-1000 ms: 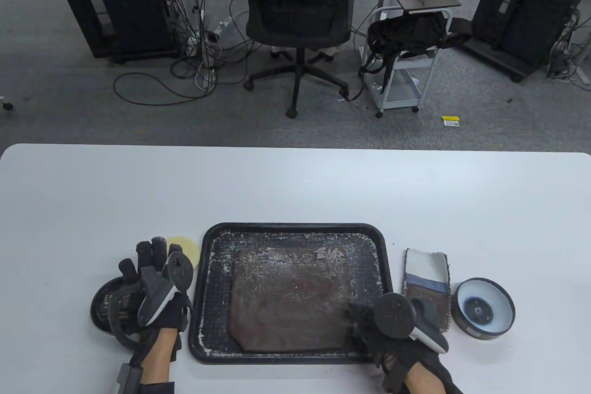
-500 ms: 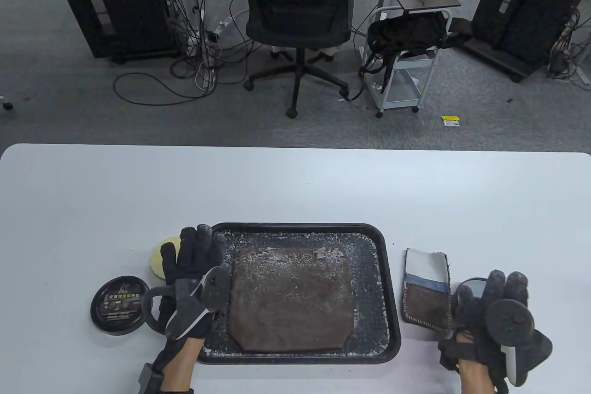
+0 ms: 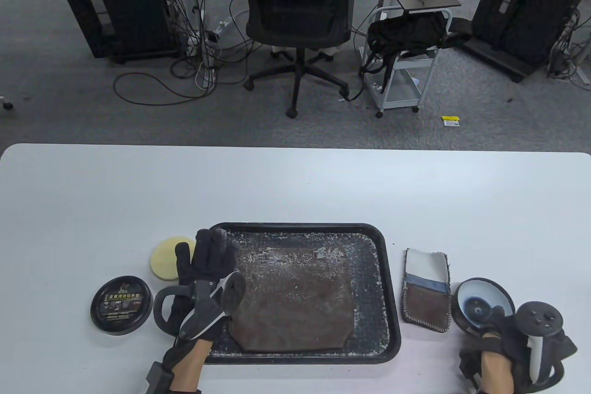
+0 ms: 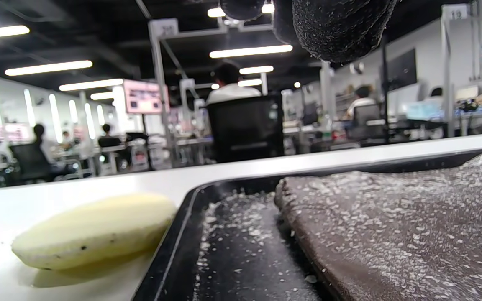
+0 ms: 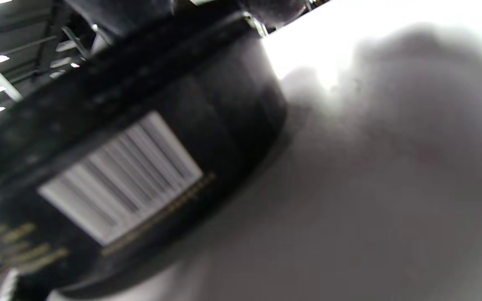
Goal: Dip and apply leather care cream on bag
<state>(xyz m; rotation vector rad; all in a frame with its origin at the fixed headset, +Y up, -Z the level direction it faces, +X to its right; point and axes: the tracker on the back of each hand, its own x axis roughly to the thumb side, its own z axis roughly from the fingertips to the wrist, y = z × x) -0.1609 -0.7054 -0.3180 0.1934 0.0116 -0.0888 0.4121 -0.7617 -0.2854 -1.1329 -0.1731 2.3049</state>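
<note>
Table view: left hand (image 3: 208,274) overlaps tray (image 3: 390,283) edge.

Even overhead light fills the table view, sharp, with soft shadows and bent edges. In the left wrist view ceiling strips glow and the far room is soft. The right wrist view is blurred, the table (image 5: 391,37) glaring white.

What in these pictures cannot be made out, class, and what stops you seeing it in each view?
- Right hand fingers on the cream tin: table view, hidden under the tracker.
- Print beside the barcode on the tin: right wrist view, motion blur.
- Lid label text: table view, too small.
- Left edge of the bag: table view, covered by the left hand.
- Cream left in the tin: unclear.
</note>
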